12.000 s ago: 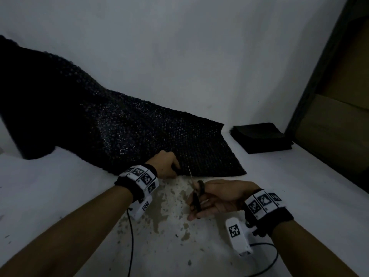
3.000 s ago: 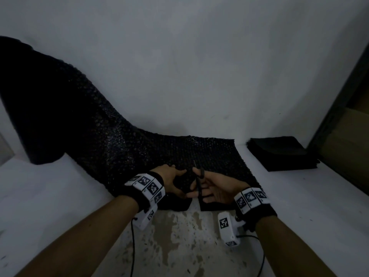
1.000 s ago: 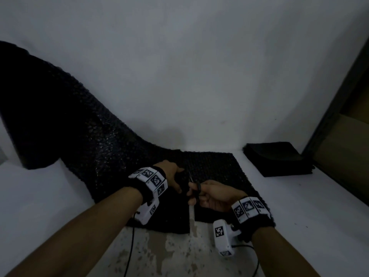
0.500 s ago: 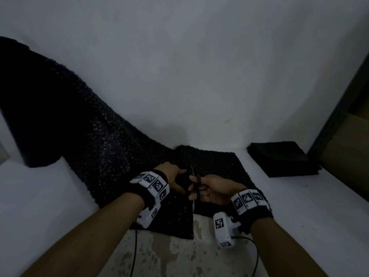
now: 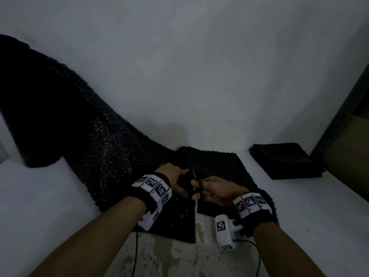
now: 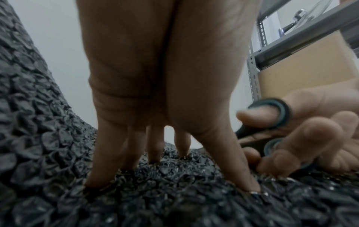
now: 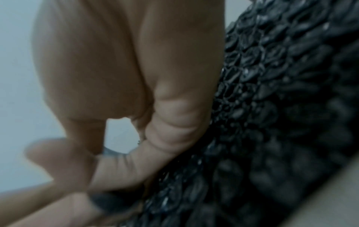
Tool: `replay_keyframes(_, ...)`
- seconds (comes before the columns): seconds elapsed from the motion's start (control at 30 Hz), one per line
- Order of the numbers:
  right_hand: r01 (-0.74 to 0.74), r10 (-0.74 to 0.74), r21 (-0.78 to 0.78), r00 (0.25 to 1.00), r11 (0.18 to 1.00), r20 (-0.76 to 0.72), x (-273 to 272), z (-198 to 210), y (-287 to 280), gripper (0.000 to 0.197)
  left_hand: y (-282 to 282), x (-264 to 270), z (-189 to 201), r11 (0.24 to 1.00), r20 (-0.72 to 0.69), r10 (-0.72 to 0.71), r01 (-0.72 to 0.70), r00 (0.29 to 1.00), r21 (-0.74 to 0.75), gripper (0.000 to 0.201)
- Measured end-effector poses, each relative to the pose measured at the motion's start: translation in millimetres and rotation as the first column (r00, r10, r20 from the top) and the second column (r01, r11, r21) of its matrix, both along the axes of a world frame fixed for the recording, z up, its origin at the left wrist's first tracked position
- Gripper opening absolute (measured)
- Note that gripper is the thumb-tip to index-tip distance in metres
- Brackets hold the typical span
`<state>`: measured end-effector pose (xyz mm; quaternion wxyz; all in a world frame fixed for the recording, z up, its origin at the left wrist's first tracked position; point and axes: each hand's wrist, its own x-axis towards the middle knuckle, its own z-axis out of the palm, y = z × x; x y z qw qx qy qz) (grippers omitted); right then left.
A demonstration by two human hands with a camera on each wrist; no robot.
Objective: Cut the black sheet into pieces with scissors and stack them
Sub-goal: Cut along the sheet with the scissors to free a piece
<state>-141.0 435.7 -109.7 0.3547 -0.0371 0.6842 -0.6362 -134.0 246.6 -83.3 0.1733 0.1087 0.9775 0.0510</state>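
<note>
Pressing black sheet (image 6: 48, 138) under left fingers (image 6: 229, 161)

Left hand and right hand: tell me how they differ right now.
The left hand presses spread, straight fingers flat onto the black sheet; the right hand curls its fingers through the scissors handles. The left holds no tool; the right works one. Both sit over the sheet, either side of the cut.

The head view is dim and grey, bending at its edges. The right wrist view is blurred throughout.
</note>
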Motion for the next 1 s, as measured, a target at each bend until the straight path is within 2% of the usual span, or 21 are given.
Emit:
replay_keyframes(0.13, 0.003, -0.003, -0.011, 1.000, 1.000, -0.007, 4.5, -0.6, 3.7, 0.022, 0.0, -1.4, 0.1, 1.000, 0.007, -0.006, 0.006, 1.000, -0.022, 0.102)
replay_keyframes(0.43, -0.068, 0.066, 0.026, 0.994, 0.997, 0.083, 10.4, 11.8, 13.6, 0.048, -3.2, -3.4, -4.5, 0.999, 0.015, -0.022, 0.023, 1.000, -0.029, 0.091)
replay_keyframes(0.83, -0.024, 0.029, -0.045, 0.992, 0.999, 0.126, 5.3, 14.2, 1.2, 0.042, -13.9, -5.8, -13.8, 0.999, -0.066, 0.002, 0.001, 0.998, 0.045, 0.055)
replay_keyframes(0.93, -0.015, 0.031, -0.110, 0.989, 0.994, 0.142, 10.4, 13.0, 8.9, 0.041, -13.8, -7.3, -14.9, 0.997, -0.078, 0.007, -0.001, 0.997, 0.073, 0.051)
replay_keyframes(1.0, -0.045, 0.059, -0.098, 0.988, 0.994, 0.142, 12.0, 12.7, 14.6, 0.042, -14.6, -8.4, -15.4, 0.994, -0.084, 0.032, -0.023, 0.996, 0.104, 0.048)
